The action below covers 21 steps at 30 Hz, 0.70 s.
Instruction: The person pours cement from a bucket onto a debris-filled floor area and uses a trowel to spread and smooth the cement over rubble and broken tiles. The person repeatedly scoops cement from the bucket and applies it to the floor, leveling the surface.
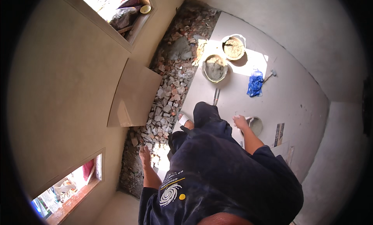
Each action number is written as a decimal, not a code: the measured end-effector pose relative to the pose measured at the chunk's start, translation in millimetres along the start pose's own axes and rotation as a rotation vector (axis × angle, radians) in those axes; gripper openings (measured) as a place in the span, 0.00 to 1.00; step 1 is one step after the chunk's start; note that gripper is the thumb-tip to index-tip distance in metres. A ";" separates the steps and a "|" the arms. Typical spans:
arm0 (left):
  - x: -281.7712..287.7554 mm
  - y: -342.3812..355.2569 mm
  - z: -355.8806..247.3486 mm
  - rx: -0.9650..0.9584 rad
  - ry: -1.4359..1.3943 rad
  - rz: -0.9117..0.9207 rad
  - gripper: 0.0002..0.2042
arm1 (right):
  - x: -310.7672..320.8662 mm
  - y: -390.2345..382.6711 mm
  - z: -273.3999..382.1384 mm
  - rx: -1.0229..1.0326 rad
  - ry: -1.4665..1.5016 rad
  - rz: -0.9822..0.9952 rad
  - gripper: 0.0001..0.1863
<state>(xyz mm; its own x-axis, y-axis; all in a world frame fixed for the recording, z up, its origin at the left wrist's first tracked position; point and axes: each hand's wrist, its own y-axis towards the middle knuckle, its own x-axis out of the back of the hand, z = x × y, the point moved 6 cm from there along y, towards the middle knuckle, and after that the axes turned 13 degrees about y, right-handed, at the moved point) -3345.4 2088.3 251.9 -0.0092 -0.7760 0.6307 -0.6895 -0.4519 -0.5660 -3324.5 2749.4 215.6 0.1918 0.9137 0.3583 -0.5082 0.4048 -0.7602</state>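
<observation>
My left hand hangs beside the rubble strip, its fingers loosely apart and empty. My right hand is just left of a small bucket of grey mix, fingers slightly bent and apart, with nothing visible in it; whether it touches the rim I cannot tell. Farther forward on large pale floor tiles stand a bucket of grey mortar and another of sandy material. A long metal tool lies behind my knee. My sandalled foot is at the tile edge.
A loose tile leans at the left wall under a window opening; another opening is lower left. A crumpled blue item and a hammer-like tool lie right of the buckets. A dark strip lies near the small bucket.
</observation>
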 end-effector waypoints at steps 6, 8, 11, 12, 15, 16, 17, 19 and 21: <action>-31.9 -21.4 15.4 0.048 -0.038 0.051 0.21 | 28.7 18.1 -33.2 -0.244 -0.117 -0.052 0.34; -50.7 -37.3 30.6 0.199 0.007 0.070 0.21 | 39.6 36.0 -7.2 -0.236 -0.142 -0.076 0.31; -82.1 -61.8 32.5 0.145 -0.026 0.024 0.17 | 42.3 75.3 70.6 -0.074 -0.204 0.008 0.24; -95.9 -69.4 35.6 0.215 -0.029 0.076 0.16 | 41.5 87.0 102.1 0.025 -0.186 0.014 0.22; -115.2 -76.3 19.4 0.183 0.029 0.098 0.17 | 36.4 116.9 184.0 0.167 -0.119 0.010 0.20; -116.5 -77.9 11.7 0.192 -0.044 0.042 0.18 | 33.1 124.5 207.5 0.221 -0.129 0.025 0.20; -118.2 -79.4 1.9 0.179 -0.055 0.021 0.18 | 31.0 131.3 224.1 0.225 -0.098 0.038 0.19; -124.2 -82.1 -22.9 0.083 0.171 0.090 0.19 | 26.9 143.4 249.8 0.288 -0.143 0.072 0.19; -124.6 -85.5 -41.5 0.106 0.095 0.078 0.20 | 21.7 153.3 255.9 0.298 -0.169 0.104 0.20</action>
<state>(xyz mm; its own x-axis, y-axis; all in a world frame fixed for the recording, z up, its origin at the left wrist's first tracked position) -3315.4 2241.9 243.7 -0.1320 -0.7674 0.6275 -0.6041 -0.4396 -0.6647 -3613.1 2821.9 245.5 -0.0021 0.9205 0.3908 -0.7453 0.2591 -0.6143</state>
